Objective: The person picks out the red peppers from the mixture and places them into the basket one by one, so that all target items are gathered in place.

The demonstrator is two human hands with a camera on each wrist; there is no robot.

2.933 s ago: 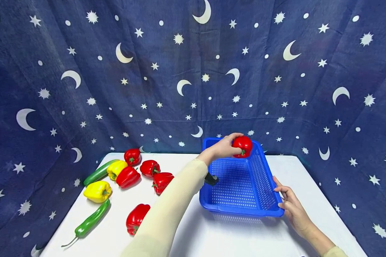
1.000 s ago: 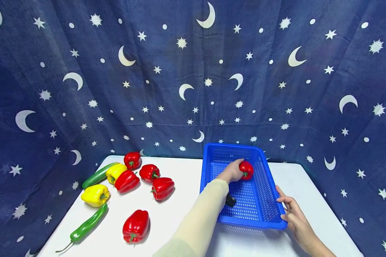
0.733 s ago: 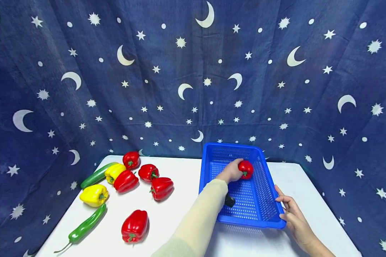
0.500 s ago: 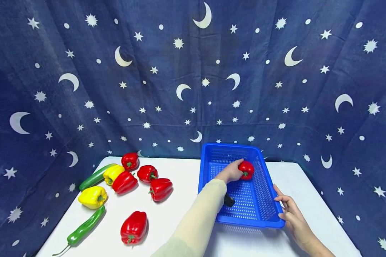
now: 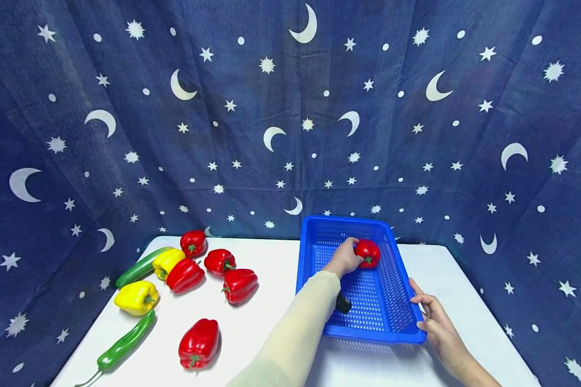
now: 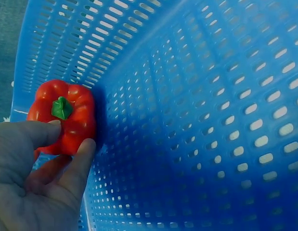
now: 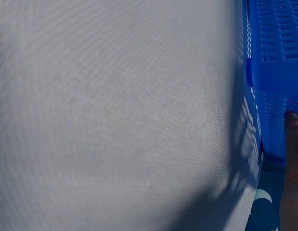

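Observation:
Inside the blue plastic basket (image 5: 375,336), my left hand (image 5: 345,258) grips a red bell pepper (image 5: 367,253) near the far right part. In the left wrist view the thumb and fingers (image 6: 84,153) are round the pepper, its green stem facing the camera and the perforated wall close behind it. My right hand (image 5: 440,330) holds the basket's right side near the front corner, fingers along the rim and thumb lower down. Only one finger of it (image 7: 293,144) shows in the right wrist view, against the basket's outer wall.
Left on the white table (image 5: 266,252) lie several red bell peppers (image 5: 199,344), two yellow bell peppers (image 5: 136,298), a long green chili pepper (image 5: 126,343) and a cucumber (image 5: 140,267). A dark blue curtain (image 5: 252,107) with moons and stars hangs behind.
My left hand has lowered the red bell pepper from above the basket's far side down into it; lately it has barely shifted. The right hand stays on the basket.

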